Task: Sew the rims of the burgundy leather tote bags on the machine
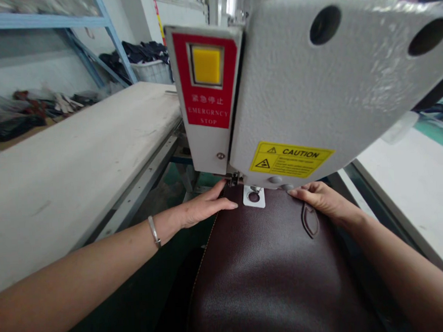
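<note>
A dark brown leather piece (256, 268), possibly a bag body, hangs down toward me from beneath the grey head of a sewing machine (295, 83). Light stitching runs along its left edge, and a pointed leather tab (310, 221) lies near its upper right. Under the machine head, a white square frame with a round opening (247, 203) rests against the leather. My left hand (205, 206), with a bracelet at the wrist, grips the upper left edge between thumb and fingers. On the right, my right hand (322, 200) pinches the upper edge; some fingertips are hidden.
Close above my hands sits a yellow emergency stop button (206, 65) on a red panel. A caution label (291, 158) is stuck to the machine. Pale tabletops flank me, one left (76, 163), one right (415, 185). Behind stand a blue shelf frame (43, 19) and a filled basket (152, 73).
</note>
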`<state>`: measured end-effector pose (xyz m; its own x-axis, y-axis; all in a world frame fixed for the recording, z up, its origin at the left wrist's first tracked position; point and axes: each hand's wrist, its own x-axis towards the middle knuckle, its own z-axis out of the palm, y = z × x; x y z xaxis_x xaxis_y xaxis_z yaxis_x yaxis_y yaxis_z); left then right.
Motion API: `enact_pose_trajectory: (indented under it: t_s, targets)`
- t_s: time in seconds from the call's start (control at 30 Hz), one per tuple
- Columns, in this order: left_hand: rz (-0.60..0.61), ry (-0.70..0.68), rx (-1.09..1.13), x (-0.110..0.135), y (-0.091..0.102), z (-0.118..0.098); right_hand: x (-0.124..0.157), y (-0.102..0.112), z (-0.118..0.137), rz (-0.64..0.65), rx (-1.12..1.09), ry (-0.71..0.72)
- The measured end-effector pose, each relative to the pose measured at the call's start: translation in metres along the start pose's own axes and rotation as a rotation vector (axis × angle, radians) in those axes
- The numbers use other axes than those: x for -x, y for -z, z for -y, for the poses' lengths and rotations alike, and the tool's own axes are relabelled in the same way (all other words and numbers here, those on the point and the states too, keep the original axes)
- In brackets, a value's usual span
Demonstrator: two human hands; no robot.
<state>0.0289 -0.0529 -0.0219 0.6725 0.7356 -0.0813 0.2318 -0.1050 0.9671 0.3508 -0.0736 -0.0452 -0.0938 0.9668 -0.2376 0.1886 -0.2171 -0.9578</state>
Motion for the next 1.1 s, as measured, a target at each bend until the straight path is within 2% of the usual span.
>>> enact_pose_trajectory:
  t_s: [0.1, 0.5, 0.73, 1.1]
  targets:
    - [-0.008, 0.031, 0.027, -0.0008, -0.0011, -0.0004, 0.0001, 0.0006, 0.0001, -0.004, 0.023, 0.006]
    - [-0.056, -0.076, -0.065, -0.0013, -0.0084, 0.0035, -0.0047, 0.0033, 0.002, -0.005, 0.076, 0.064]
    - [-0.045, -0.054, -0.03, -0.0028, -0.0077, 0.0013, -0.001, 0.0014, 0.0059, -0.018, 0.109, 0.047]
    - [-0.033, -0.036, -0.029, -0.0043, -0.0078, 0.0003, 0.0012, 0.0021, -0.0014, -0.012, 0.064, 0.023]
